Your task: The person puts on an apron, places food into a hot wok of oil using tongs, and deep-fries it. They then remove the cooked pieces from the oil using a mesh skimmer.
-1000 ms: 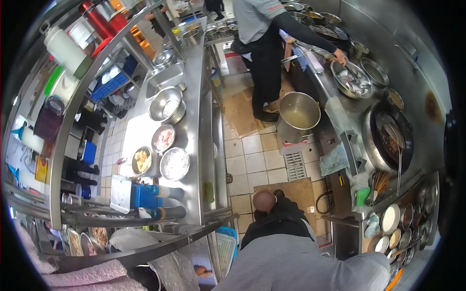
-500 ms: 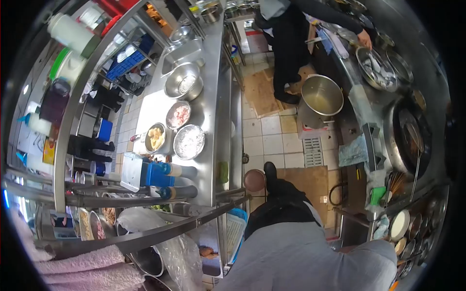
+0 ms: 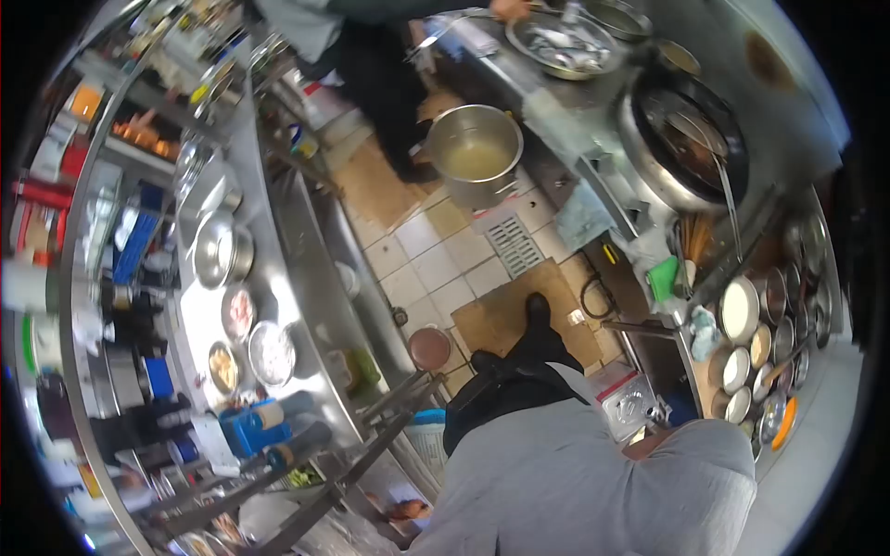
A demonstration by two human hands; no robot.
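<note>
Neither my left hand nor my right hand shows in the head view. Below my grey right sleeve (image 3: 695,473) a small strip of bare forearm (image 3: 646,446) is visible, and the hand beyond it is hidden. Close to that forearm is a clear plastic container (image 3: 629,406) with a red edge. My dark shoe (image 3: 537,315) rests on a brown mat (image 3: 491,320). A round reddish-brown object (image 3: 429,348) lies on the floor to the left of my legs.
A large pot (image 3: 476,153) stands ahead, with a co-worker's dark-clothed legs (image 3: 380,102) beside it. Right are a wok (image 3: 640,148) and bowls of ingredients (image 3: 740,310). Left, a steel counter (image 3: 278,278) holds metal bowls. Shelf bars (image 3: 371,449) cross low on the left.
The view has turned, so the counters appear tilted and the pot lies further left. My feet have shifted, and the strip of forearm and the plastic container now show.
</note>
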